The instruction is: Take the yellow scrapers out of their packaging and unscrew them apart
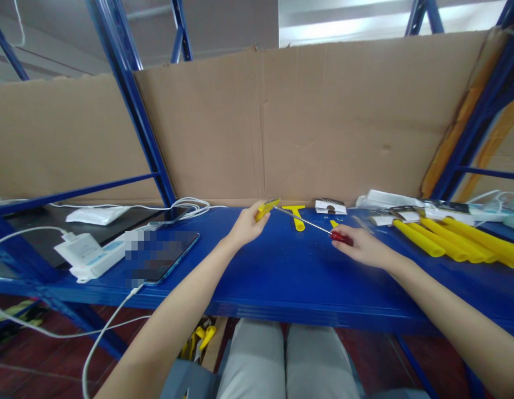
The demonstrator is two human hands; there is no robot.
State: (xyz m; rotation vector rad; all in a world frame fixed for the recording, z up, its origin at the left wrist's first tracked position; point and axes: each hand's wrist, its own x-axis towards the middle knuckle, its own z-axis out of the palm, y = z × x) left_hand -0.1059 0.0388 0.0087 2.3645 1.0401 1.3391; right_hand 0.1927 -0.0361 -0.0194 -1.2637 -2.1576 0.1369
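Note:
My left hand is closed around a yellow plastic piece above the back of the blue shelf. In my right hand is a screwdriver with a red handle and a long thin metal shaft. The shaft slants up to the left, its tip at or close to the yellow piece; whether they touch I cannot tell. Between the hands lies a yellow T-shaped tool on the shelf. A small yellow bit is just beyond my right hand, with a black-and-white card behind it.
Several yellow tubular handles lie at the right, by plastic-wrapped packages. On the left are a phone, a white power strip and coiled cables. Cardboard walls the back. A box below holds yellow pieces.

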